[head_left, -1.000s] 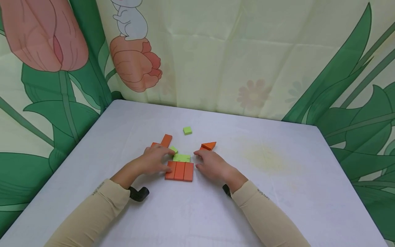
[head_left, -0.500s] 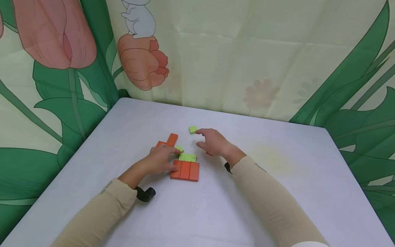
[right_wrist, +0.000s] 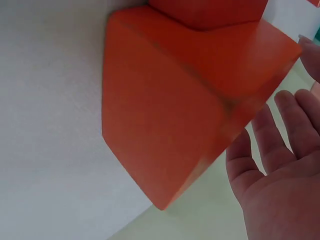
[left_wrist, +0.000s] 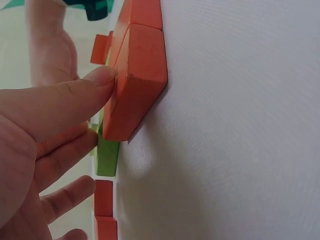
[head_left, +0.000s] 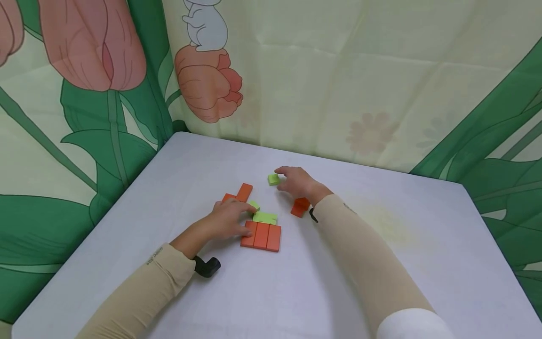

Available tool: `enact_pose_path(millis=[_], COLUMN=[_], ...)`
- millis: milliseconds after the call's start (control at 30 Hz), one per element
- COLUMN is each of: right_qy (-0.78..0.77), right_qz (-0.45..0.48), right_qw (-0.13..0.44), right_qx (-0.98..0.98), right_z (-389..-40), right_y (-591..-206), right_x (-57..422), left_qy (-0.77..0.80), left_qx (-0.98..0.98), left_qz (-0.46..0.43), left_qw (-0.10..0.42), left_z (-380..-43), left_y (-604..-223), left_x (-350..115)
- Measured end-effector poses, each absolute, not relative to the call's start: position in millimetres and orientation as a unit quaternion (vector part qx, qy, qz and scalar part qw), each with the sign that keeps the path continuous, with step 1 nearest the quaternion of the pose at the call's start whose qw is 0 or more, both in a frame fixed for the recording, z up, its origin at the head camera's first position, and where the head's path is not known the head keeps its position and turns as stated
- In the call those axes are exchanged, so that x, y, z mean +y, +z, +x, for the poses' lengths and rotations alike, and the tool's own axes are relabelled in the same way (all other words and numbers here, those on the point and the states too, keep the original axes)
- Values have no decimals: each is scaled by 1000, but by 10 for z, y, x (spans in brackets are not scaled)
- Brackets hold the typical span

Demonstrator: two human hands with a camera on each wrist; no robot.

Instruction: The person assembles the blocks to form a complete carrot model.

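My left hand (head_left: 230, 219) touches a row of orange blocks (head_left: 261, 237), its thumb on the leftmost one. The index fingertip lies by a small green block (head_left: 255, 205), next to a flat green block (head_left: 265, 217) behind the row. In the left wrist view the thumb rests along an orange block's edge (left_wrist: 145, 60), the other fingers loosely spread. Farther back, my right hand (head_left: 296, 181) has thumb and index finger around a small green block (head_left: 273, 179), a gap still between its fingers. The right wrist view hides that green block; relaxed fingers show there.
Orange blocks (head_left: 243, 192) lie behind the left hand, partly covered by it. Other orange pieces (head_left: 300, 207), one wedge-shaped in the right wrist view, lie under the right wrist. A white-covered table (head_left: 203, 165) meets a patterned curtain (head_left: 305, 84) at the back.
My right hand has left the orange pieces on the right and reached forward to the small green block at the back. The left hand stays at the orange row. The head view has shifted slightly.
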State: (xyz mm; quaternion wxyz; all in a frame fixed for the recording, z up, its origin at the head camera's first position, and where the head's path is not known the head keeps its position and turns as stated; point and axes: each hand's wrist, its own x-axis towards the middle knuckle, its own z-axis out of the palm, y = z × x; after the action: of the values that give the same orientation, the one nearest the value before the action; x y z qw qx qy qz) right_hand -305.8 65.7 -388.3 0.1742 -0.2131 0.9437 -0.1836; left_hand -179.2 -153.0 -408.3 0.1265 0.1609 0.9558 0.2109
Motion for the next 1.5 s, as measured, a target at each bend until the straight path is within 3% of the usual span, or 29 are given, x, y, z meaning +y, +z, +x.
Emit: enact_pose_path(millis=[233,800,1500], right_qy=[-166,-165,-159], right_qz=[-195,-221,-266], right_qw=[199,173,176], right_qx=[946,946,935], right_z=[-3053,-2953,-2545], right_y=[-3860,-3909,-3929], right_x=[704,605,709], left_qy=[206,203,200], left_qx=[956,956,960], left_qz=[164,165,146], left_qw=[130,133,134], left_z=[-1777,-1756,-1746], left_y=[-4061,-4026,-4004], left_x=[-1481,-1414,-1485])
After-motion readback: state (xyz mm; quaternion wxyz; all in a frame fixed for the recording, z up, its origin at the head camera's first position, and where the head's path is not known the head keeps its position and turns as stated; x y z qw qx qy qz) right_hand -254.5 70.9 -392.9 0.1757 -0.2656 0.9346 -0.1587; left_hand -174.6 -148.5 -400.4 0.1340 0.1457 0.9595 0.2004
